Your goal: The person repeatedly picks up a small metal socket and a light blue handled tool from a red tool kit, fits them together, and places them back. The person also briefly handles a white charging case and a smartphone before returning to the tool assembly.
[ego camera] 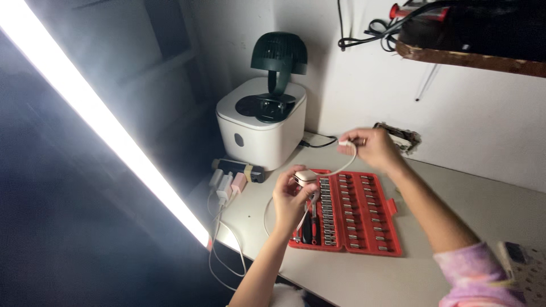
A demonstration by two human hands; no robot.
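Note:
My left hand [291, 199] grips a small white charger block [306, 176] above the left end of an open red bit-set case [355, 213]. A white cable [344, 163] arcs from the block up to my right hand [372, 149], which pinches the cable's plug end [345, 144] between its fingertips. Both hands hover over the case, which lies flat on the light table [364, 273] with rows of metal bits and a few drivers at its left side.
A white box-shaped appliance [261, 128] carrying a dark green fan [278, 57] stands at the back left. A power strip with plugged adapters [227, 182] lies at the table's left edge. A bright light bar [102, 119] runs diagonally. A wooden shelf [472, 57] hangs upper right.

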